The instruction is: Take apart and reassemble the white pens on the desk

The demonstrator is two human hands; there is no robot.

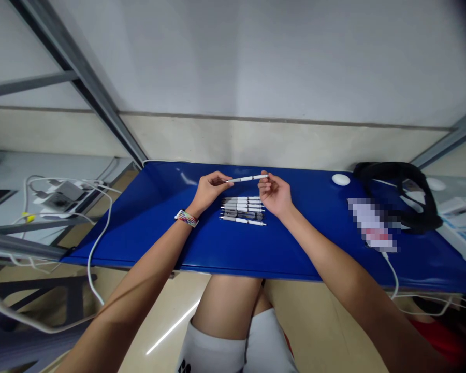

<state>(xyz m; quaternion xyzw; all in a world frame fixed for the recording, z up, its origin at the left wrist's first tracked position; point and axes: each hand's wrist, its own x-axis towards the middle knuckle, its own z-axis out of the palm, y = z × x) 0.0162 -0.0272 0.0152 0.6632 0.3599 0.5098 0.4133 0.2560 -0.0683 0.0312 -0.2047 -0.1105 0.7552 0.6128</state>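
Observation:
A white pen is held level above the blue table. My left hand, with a colourful band at the wrist, pinches its grey tip end. At the other end, the fingers of my right hand close round the pen's end. Just below the held pen, several white and grey pens lie side by side in a row, all pointing the same way. The nearest white pen lies slightly slanted at the front of the row.
To the right are a white oval object, a black strap-like headset and a blurred-out item with a white cable. A power strip with cables sits on the left side table. A grey metal frame post rises at the left.

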